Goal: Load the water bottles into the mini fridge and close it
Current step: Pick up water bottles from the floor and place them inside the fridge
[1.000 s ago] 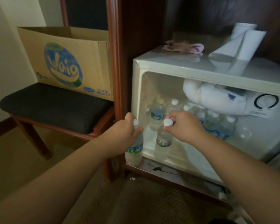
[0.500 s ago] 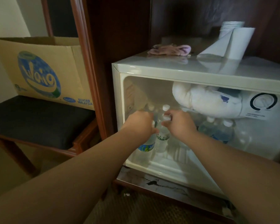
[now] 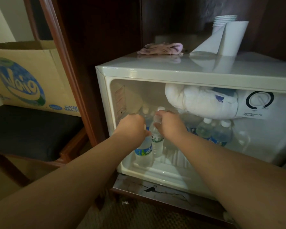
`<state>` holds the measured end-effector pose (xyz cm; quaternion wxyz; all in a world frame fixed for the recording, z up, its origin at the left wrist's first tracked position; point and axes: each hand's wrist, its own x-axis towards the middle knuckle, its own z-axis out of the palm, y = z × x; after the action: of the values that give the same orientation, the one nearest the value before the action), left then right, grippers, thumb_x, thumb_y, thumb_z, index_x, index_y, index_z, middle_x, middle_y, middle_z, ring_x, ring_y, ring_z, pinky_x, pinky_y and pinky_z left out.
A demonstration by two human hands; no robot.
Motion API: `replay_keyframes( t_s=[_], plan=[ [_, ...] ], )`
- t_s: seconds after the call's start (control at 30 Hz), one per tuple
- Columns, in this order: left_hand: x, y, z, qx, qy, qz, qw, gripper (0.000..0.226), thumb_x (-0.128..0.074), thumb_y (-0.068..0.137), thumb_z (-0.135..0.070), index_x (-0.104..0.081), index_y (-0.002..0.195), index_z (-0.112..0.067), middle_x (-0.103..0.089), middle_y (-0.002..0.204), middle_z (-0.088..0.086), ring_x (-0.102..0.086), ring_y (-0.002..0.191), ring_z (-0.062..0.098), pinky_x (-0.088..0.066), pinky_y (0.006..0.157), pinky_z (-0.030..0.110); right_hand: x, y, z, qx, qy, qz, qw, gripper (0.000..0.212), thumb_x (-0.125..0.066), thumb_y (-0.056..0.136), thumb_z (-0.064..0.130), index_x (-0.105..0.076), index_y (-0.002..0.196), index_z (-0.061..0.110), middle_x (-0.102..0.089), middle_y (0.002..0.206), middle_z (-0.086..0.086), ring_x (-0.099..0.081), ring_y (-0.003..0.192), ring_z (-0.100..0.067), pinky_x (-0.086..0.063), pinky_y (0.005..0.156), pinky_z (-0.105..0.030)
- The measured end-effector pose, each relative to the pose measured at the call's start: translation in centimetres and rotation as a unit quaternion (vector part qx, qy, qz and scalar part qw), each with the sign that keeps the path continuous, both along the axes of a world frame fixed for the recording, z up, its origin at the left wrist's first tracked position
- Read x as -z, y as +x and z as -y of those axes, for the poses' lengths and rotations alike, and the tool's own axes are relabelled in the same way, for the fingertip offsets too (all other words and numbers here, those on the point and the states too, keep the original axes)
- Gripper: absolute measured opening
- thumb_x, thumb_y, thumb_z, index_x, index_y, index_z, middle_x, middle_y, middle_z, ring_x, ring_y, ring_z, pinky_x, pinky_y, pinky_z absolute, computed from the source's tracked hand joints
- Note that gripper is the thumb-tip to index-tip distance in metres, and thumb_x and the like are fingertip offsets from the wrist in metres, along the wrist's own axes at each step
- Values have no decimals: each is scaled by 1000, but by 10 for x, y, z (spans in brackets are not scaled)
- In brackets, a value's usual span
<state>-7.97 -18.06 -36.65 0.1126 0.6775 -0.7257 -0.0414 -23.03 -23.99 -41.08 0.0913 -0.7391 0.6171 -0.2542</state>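
Observation:
A white mini fridge (image 3: 180, 72) stands open inside a dark wooden cabinet. My left hand (image 3: 132, 126) grips the top of a blue-labelled water bottle (image 3: 144, 152) standing at the front left of the fridge floor. My right hand (image 3: 168, 125) holds the neck of a green-labelled water bottle (image 3: 157, 142) right beside it. Several more bottles (image 3: 213, 133) stand further back and to the right. The fridge door lies outside the view.
A frosted freezer lump (image 3: 198, 101) and a temperature dial (image 3: 259, 100) sit at the fridge's top right. On the fridge lie a pink cloth (image 3: 162, 48), a paper roll (image 3: 228, 40) and stacked cups (image 3: 224, 20). A cardboard box (image 3: 25, 80) rests on a dark chair seat (image 3: 31, 129) at left.
Both hands have carried their bottles from the fridge's front edge into the fridge, and the bottles now stand on its floor. The camera has moved closer and to the right.

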Motion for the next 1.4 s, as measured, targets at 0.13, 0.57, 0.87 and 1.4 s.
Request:
replay_keyframes(
  t_s=[0.13,0.57,0.87,1.4],
  plan=[
    [-3,-1,15,3,-23,23,999,33,-73,90,-36,-70,112,-13,-69,107,11,-67,98,30,-53,80,35,3,-2,0,-4,-13,32,999,50,-70,90,24,-53,137,23,-64,110,-9,-63,100,-30,-52,82,-37],
    [19,1,61,-8,-3,56,998,28,-65,88,-5,-68,116,-7,-69,107,16,-69,96,33,-57,77,36,27,-13,-30,-3,-34,71,997,61,-71,91,29,-41,144,29,-58,111,-8,-59,101,-30,-50,81,-41],
    [18,-2,66,18,-15,19,1000,33,-67,81,-9,-70,114,-11,-73,109,8,-69,103,28,-57,92,39,30,-22,-33,-15,-17,46,999,79,-68,93,27,-21,153,47,-55,124,-6,-61,103,-26,-54,84,-45],
    [17,14,13,-49,-63,-138,987,37,-59,96,-24,-54,132,-21,-67,112,3,-63,91,18,-54,78,30,19,7,-69,45,-4,144,989,85,-64,88,15,-19,152,50,-48,135,1,-57,110,-20,-49,81,-31]
  ],
)
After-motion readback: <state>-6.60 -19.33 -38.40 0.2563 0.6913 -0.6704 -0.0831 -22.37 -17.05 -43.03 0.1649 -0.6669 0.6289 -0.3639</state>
